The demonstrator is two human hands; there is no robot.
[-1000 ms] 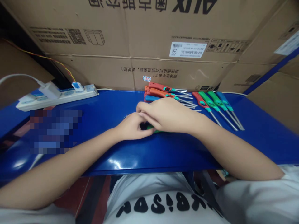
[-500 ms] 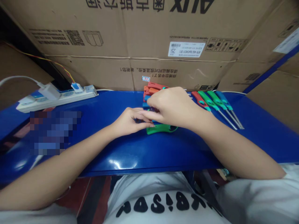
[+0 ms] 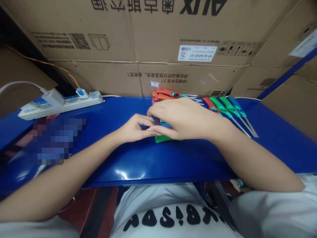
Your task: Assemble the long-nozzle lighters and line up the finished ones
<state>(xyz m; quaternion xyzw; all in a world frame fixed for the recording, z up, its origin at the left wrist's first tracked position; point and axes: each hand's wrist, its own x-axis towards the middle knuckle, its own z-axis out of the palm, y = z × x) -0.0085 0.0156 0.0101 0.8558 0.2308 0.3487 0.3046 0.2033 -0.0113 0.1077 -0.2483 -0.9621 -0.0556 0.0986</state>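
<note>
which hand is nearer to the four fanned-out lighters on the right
The right: the right hand is just left of the four lighters, while the left hand is farther left, beyond the right one.

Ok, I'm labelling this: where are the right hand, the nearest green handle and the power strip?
Right hand [image 3: 175, 115], head view: its back.
Green handle [image 3: 162, 139], head view: exposed left part.
Power strip [image 3: 68, 104], head view: white side.

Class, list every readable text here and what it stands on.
"AUX", inverted, cut off: cardboard box
"奥克斯空调", inverted, cut off: same box
"师傅您辛苦了!请在搬运时对我温柔些,谢谢您!", inverted: same box
"KFR-46G", rest unclear: white label
Unsure: shirt lettering, inverted, creased
Too small or blurred: sticker, other print
</note>
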